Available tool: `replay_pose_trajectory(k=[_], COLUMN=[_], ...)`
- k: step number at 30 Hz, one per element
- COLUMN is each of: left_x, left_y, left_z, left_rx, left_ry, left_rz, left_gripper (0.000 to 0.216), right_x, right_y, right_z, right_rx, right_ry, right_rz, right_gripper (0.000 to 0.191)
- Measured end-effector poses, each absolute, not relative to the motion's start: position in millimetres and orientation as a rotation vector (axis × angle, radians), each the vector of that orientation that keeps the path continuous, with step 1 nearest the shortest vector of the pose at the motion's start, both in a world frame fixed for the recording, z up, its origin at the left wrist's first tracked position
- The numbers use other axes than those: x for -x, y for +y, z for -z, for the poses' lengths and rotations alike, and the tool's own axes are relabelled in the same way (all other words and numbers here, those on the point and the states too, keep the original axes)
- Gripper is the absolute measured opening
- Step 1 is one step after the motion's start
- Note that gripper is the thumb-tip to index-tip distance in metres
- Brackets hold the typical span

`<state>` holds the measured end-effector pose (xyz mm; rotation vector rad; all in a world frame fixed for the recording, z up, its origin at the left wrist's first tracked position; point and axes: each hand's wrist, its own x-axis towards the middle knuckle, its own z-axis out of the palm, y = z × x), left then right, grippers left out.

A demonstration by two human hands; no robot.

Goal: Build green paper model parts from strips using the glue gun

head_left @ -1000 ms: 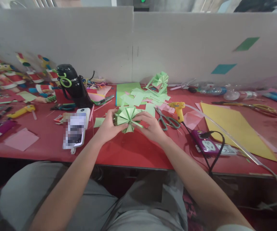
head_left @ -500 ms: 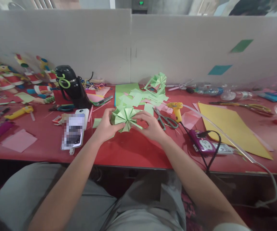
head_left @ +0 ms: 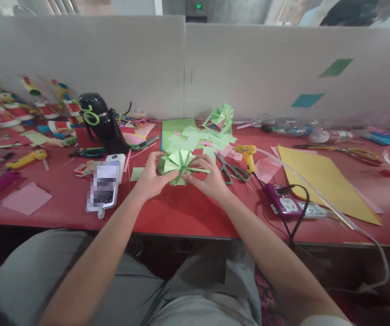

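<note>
A person sits at a red bench [head_left: 188,217], both bare hands raised just above it, holding a pleated green paper fan [head_left: 178,164] between them. The left hand [head_left: 150,179] has its fingers closed on the fan's left edge; the right hand [head_left: 206,179] pinches its lower right folds. Just beside the right hand lie grey scissors [head_left: 233,170] and a yellow glue gun [head_left: 248,155]. A phone [head_left: 103,190] rests left of the hands, near a black flask [head_left: 100,121]

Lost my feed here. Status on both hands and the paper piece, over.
Left hand, right hand: grip shut on pleated light-green paper fan. Fan over red table. Grey-handled metal scissors beside right hand, clear of it.
</note>
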<state>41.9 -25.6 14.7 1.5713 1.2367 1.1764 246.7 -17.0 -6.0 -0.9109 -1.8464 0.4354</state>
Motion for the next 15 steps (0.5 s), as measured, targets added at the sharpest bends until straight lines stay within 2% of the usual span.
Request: replay_pose_trajectory(k=[4, 15], left_x=[-42.1, -43.0], left_y=[-24.4, -23.7], left_z=[-11.9, -12.6], left_rx=[-1.543, -1.518], left_ry=[1.230, 1.262], left_rz=[-1.195, -1.195], left_gripper=[0.059, 0.058], right_x=[-241.9, -242.3], right_y=[-16.1, -13.8], right_z=[8.9, 11.8], right_rx=[0.953, 0.868], right_ry=[-1.790, -1.852], right_rz=[-0.409, -0.447], right_gripper=[0.020, 0.024])
